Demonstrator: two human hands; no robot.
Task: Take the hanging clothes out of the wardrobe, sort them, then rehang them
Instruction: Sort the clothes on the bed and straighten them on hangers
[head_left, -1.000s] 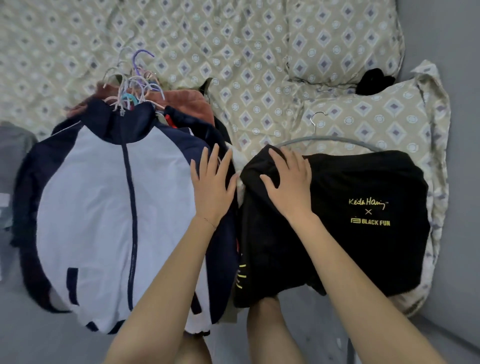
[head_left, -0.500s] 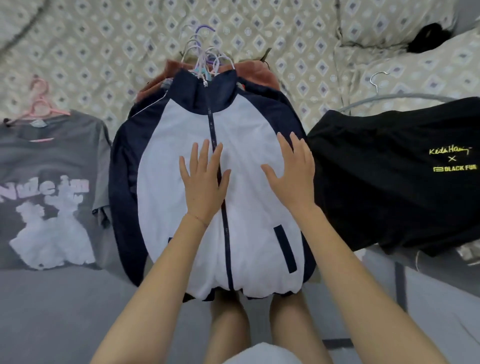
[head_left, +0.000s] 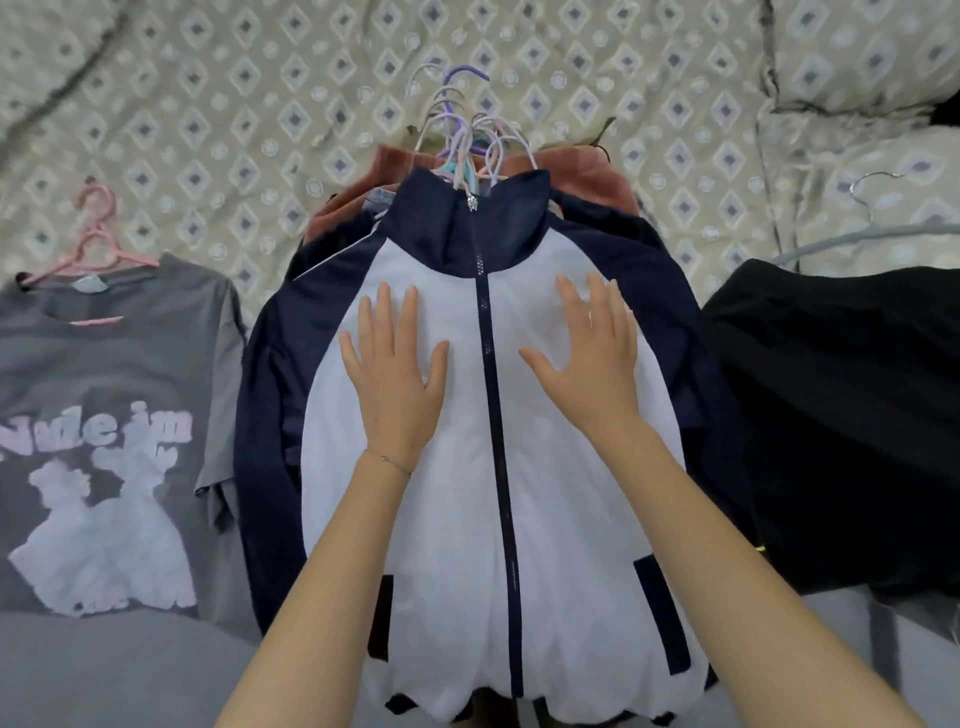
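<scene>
Left hand (head_left: 395, 374): laid flat on the jacket (head_left: 467, 545); fingers (head_left: 384, 312) straight, slightly spread, nothing gripped.
Right hand (head_left: 587, 358): laid flat likewise across the zip; fingers straight and spread.
Jacket: found directly beneath both palms, topmost of a pile on the bedspread (head_left: 208, 104).
Long axis: runs straight ahead of the fingertips; collar and hanger hooks (head_left: 462, 130) just beyond them, hem behind the wrists.
Nearer hand: judged about equal.
Flanks: grey T-shirt (head_left: 104, 415) outboard of the left fingers, black garment (head_left: 841, 415) outboard of the right.
Change: half a second earlier the left hand overlapped the zip; it is now clear of it.

Beige diamond-patterned bedspread (head_left: 208, 130), matching pillows (head_left: 857, 47)
</scene>
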